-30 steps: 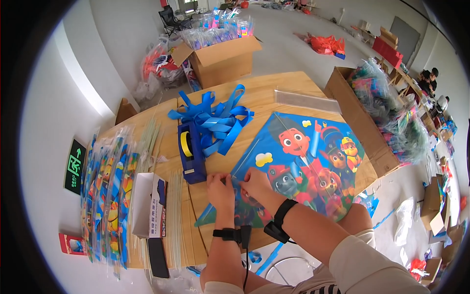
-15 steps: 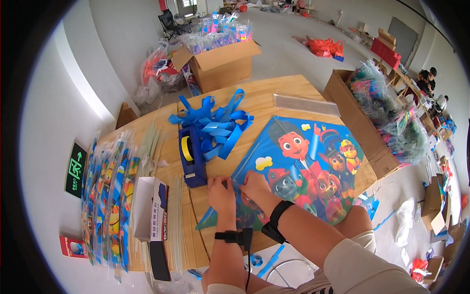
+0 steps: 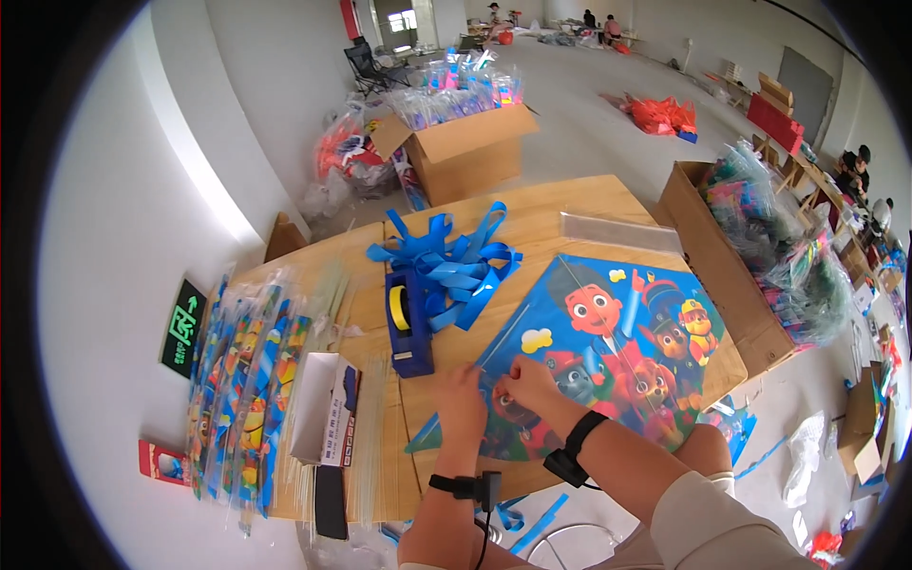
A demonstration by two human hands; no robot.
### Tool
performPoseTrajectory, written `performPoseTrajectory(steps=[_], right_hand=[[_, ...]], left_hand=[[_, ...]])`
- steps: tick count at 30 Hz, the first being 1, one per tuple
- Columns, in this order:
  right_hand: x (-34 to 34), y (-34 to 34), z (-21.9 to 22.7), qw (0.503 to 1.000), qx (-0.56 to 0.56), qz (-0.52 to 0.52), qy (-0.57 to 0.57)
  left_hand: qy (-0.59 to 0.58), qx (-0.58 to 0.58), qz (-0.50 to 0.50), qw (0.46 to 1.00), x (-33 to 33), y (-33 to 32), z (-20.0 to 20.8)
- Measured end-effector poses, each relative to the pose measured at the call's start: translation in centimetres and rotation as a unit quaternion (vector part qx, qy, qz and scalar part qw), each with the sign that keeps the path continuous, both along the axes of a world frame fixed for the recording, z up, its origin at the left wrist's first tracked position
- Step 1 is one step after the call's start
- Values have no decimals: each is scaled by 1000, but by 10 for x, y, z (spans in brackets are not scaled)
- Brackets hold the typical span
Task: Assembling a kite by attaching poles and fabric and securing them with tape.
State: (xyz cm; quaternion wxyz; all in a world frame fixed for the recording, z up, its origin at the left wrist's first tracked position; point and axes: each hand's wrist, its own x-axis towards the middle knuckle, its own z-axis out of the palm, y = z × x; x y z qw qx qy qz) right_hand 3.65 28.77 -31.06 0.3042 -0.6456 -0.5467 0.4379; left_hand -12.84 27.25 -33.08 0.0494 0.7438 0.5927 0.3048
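Note:
A diamond-shaped kite (image 3: 608,356), blue with printed cartoon characters, lies on the wooden table (image 3: 351,247). Thin rods run along its left edge and across its face. At that left edge my left hand (image 3: 463,404) rests with curled fingers; whatever they grip is hidden. Just to its right, over the kite, my right hand (image 3: 530,387) is closed in a pinch, and the thing between its fingertips is too small to make out. Beyond my left hand stands a blue tape dispenser (image 3: 410,347) with a yellow-cored roll. A heap of blue ribbon strips (image 3: 456,261) lies behind the dispenser.
To the left lie packaged kites (image 3: 249,408), thin pale rods (image 3: 375,446) and a small white box (image 3: 318,408). A clear flat sleeve (image 3: 622,234) lies at the far edge. Large cartons of bagged goods stand behind (image 3: 470,161) and at right (image 3: 727,266).
My view has shifted, so the whole scene sits lower and further right. Both hands stay at the kite's left edge, with little visible change in their grip.

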Motion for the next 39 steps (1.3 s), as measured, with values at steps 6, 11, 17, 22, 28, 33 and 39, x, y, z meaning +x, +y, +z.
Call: performPoseTrajectory(steps=[6, 11, 17, 22, 28, 33, 39], right_hand=[[31, -34, 26, 962, -11, 50, 268], [132, -108, 92, 976, 49, 57, 205], [244, -217, 113, 979, 73, -69, 174], [302, -299, 66, 965, 7, -114, 236], [320, -333, -6, 969, -17, -167, 179], [314, -327, -34, 956, 116, -201, 179], [308, -327, -13, 970, 103, -157, 151]], left_hand=[[169, -12, -9, 985, 22, -23, -6], [154, -79, -3, 985, 30, -29, -7], [171, -78, 22, 982, 42, -29, -3], [104, -117, 43, 987, 37, -59, 9], [-128, -134, -1, 983, -6, -112, 27], [-325, 69, 288, 898, -108, -132, 25], [-554, 0, 272, 787, -166, -148, 25]])
